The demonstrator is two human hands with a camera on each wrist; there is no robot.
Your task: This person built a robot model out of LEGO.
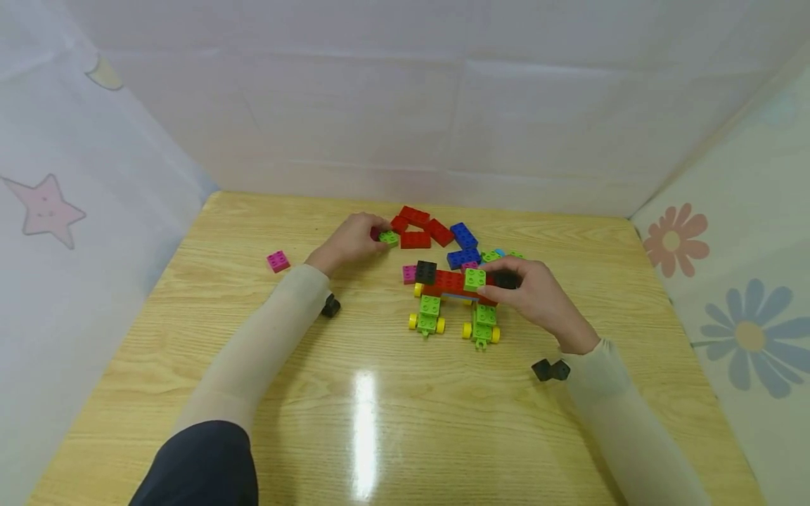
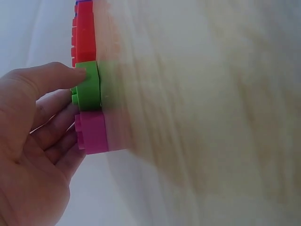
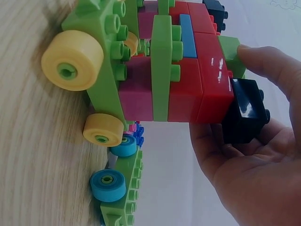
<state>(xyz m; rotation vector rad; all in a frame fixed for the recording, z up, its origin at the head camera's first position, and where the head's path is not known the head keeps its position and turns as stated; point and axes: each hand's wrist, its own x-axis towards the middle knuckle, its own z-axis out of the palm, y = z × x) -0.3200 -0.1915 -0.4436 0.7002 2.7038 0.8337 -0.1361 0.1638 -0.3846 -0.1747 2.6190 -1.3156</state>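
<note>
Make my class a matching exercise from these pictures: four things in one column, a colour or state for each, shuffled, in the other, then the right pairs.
Column one
1. Left hand
2. Right hand
3. Wheels of the tall model
4. Lone brick left of the left hand

Column two
A. Yellow
B. Touching a small green brick
C. Pink
D. Holding the tall model

Right pairs: 1-B, 2-D, 3-A, 4-C
</note>
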